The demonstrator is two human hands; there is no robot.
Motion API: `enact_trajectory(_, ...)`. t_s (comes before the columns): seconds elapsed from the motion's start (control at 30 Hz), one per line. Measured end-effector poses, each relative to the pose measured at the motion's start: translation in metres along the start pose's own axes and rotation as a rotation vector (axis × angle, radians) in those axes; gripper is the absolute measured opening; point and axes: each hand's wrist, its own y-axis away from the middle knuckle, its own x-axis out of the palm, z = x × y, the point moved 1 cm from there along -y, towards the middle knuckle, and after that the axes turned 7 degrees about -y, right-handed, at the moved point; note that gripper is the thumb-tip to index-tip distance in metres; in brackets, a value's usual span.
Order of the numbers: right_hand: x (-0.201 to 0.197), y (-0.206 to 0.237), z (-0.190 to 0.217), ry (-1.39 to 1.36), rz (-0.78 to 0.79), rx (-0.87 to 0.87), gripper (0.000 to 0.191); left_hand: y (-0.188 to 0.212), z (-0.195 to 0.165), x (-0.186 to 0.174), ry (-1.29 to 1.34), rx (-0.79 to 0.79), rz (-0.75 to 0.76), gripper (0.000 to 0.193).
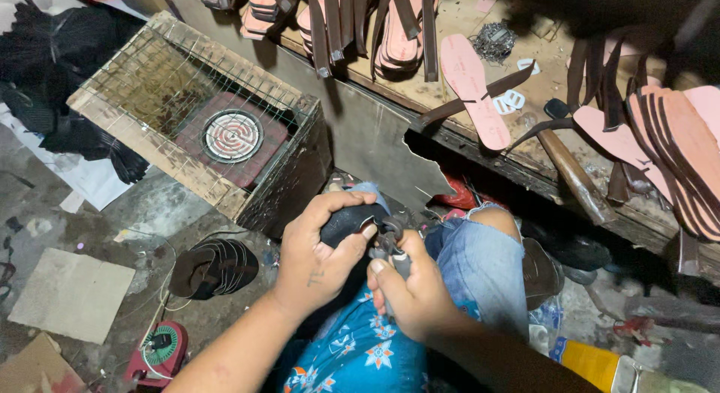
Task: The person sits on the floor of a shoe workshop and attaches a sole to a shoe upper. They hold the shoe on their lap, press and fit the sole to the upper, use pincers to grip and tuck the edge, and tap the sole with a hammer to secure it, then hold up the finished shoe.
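Observation:
My left hand (319,250) grips a black sandal sole (346,220) held over my knees. My right hand (412,292) is closed around a small metal tool (391,245), pliers by the look of it, whose tip meets the edge of the black sole. Both hands are close together, above my lap in blue floral cloth and torn jeans. The tool's jaws are partly hidden by my fingers.
A wooden box with wire mesh over a round electric coil heater (232,136) stands to the left. A low workbench (420,100) above holds pink soles (472,89), dark straps and a hammer (574,172). A stack of dark soles (214,267) lies on the floor.

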Motion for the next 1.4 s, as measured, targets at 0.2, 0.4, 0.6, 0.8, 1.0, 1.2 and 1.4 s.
enact_trajectory(0.2, 0.004, -0.036, -0.020, 0.165, 0.032, -0.343, 0.025, 0.002, 0.006, 0.003, 0.070, 0.008, -0.080, 0.031)
enact_trajectory(0.4, -0.025, -0.033, 0.019, -0.170, 0.289, 0.218, 0.031, -0.005, -0.002, -0.017, -0.156, 0.200, 0.078, 0.040)
enact_trajectory(0.6, -0.049, -0.024, 0.074, 0.247, 0.565, 0.134, 0.040, -0.009, -0.011, -0.012, -0.268, 0.209, 0.082, 0.041)
enact_trajectory(0.8, -0.047, -0.007, 0.109, 1.110, 0.305, 0.042, 0.056, -0.018, -0.018, -0.002, -0.364, 0.233, 0.062, 0.043)
enact_trajectory(1.0, -0.038, 0.000, 0.135, 1.253, 0.225, -0.319, 0.063, -0.018, -0.026, 0.021, -0.440, 0.288, 0.079, 0.047)
enact_trajectory(1.2, -0.032, 0.010, 0.150, 1.449, 0.129, -0.238, 0.061, -0.022, -0.032, 0.040, -0.499, 0.333, 0.092, 0.054)
enact_trajectory(1.4, -0.040, 0.008, 0.143, 1.528, 0.055, -0.150, 0.033, -0.027, -0.031, 0.041, -0.471, 0.315, 0.140, 0.050)
